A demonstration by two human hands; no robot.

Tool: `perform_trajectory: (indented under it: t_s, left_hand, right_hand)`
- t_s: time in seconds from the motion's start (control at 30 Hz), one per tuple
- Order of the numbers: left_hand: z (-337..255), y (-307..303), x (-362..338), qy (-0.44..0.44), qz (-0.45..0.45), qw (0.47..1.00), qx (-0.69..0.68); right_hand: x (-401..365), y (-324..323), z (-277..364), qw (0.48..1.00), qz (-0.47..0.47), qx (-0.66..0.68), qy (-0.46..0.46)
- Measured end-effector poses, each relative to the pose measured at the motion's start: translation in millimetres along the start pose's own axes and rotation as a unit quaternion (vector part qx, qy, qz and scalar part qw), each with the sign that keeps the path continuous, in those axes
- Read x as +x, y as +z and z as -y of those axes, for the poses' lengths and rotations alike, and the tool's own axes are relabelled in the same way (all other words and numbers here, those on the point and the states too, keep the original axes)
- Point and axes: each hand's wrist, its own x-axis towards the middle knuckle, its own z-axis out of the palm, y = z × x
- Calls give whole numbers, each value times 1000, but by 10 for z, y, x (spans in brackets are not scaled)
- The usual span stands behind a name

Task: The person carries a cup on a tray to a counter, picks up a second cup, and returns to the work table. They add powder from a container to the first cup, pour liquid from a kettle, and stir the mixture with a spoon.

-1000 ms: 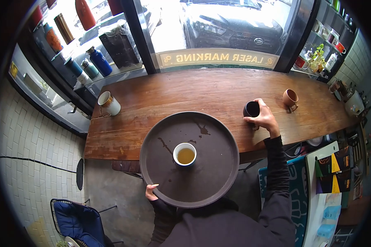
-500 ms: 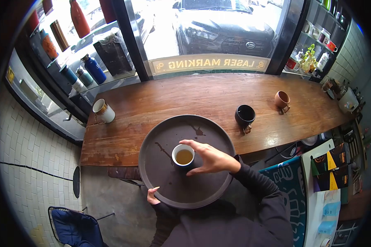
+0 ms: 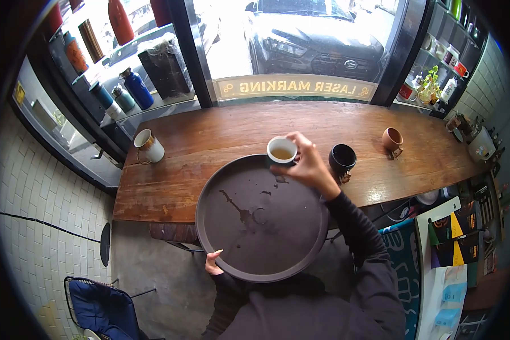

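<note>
My right hand (image 3: 310, 164) is closed round a dark cup (image 3: 281, 152) with a white inside and some yellowish liquid in it. The cup is held over the far rim of a round dark brown tray (image 3: 289, 238). Wet streaks and a ring mark show on the tray's surface. At the tray's lower left edge, my left hand (image 3: 213, 263) grips the rim, its thumb on top and the other fingers hidden beneath. A black mug (image 3: 343, 159) stands on the wooden table (image 3: 221, 133) just right of my right hand.
A white and brown mug (image 3: 148, 147) stands at the table's left end, and a copper-coloured mug (image 3: 392, 139) towards the right. Beyond the table is a window with bottles on shelves at left. A blue-cushioned chair (image 3: 105, 309) stands lower left.
My right hand has closed on the cup and lifted it from the tray's middle, away from me towards the table. My left hand stays on the tray's rim.
</note>
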Motion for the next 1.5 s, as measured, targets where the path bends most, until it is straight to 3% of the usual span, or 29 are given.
perform_trajectory:
  t_s: [0.1,0.17,0.27,0.37,0.5,0.57,0.67,0.73,0.8,0.87,1.0,1.07,1.1,1.17,1.2,1.27,1.3,1.37,1.4,1.47,1.5]
  left_hand:
    - [-147,88,-62,-28,10,999,-16]
    - [-160,131,-106,51,19,997,50]
    - [-183,179,-150,32,-7,999,-1]
    - [886,-370,308,50,-3,999,-8]
    - [304,-57,48,38,-12,997,-59]
    - [219,-7,23,-29,-26,991,-129]
    - [281,-51,88,-79,-19,984,-160]
    - [92,88,-28,-78,-16,984,-157]
    - [126,91,-19,-76,-14,985,-155]
    - [395,-80,109,-13,-21,997,-79]
    - [393,-62,101,35,-15,999,-23]
    - [560,-164,232,133,2,991,27]
    - [561,-191,275,133,6,991,28]
    - [561,-280,331,-55,37,987,-144]
    - [668,-350,381,-54,38,987,-143]
    - [938,-464,503,42,14,996,-73]
    - [899,-422,449,44,12,996,-74]
    - [837,-353,300,113,-2,990,89]
    - [761,-278,197,114,-3,990,89]
    - [571,-132,-9,72,-3,996,-43]
    - [501,-105,-49,72,-3,996,-43]
  right_hand:
    - [262,-22,-278,996,-71,-54,19]
    - [400,4,-512,992,-100,-60,39]
    - [504,74,-790,983,-110,-119,81]
    - [529,145,-865,981,-126,-126,82]
    - [517,162,-905,985,-111,-92,91]
    - [484,158,-912,988,-103,-77,91]
    - [365,115,-912,987,-95,-125,18]
    - [86,-60,-668,966,-180,-187,17]
    - [-209,-349,-377,954,-214,-201,64]
    - [-467,-597,-116,934,-194,-190,230]
    - [-880,-717,-519,913,-215,-235,254]
    - [-953,-733,-630,931,-196,-90,295]
    - [-959,-728,-595,936,-207,-46,282]
    - [-1007,-665,-645,924,-259,-29,278]
    - [-1025,-634,-709,912,-307,-11,271]
    - [-1050,-627,-819,907,-316,-49,274]
    - [-1067,-655,-823,915,-259,41,307]
    - [-1114,-674,-867,909,-175,185,329]
    - [-1115,-675,-872,909,-174,186,329]
    - [-1097,-664,-863,870,-144,307,358]
    - [-1082,-676,-884,852,-120,353,367]
